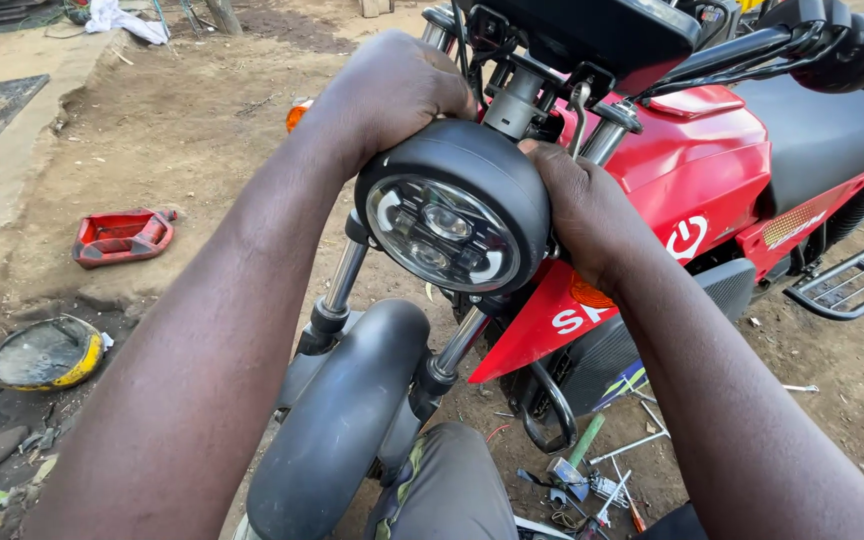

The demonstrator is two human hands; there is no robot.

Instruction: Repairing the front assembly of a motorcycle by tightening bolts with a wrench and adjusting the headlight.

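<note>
At fork top | headlight [452,215] clasped by left hand [392,90], right hand [577,205] | rigid housing, fragile lens; hold rim.

red plastic tray [122,237] on dirt, yellow-rimmed bowl [47,353], scattered tools [592,480]

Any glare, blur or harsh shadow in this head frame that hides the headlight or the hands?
Head view: even daylight, no hard shadows; headlight sharp, faint reflections on its lens only; left hand and right hand crisp; forearms near the camera loom large from wide-angle distortion; red tank slightly glossy, nothing blown out.
</note>
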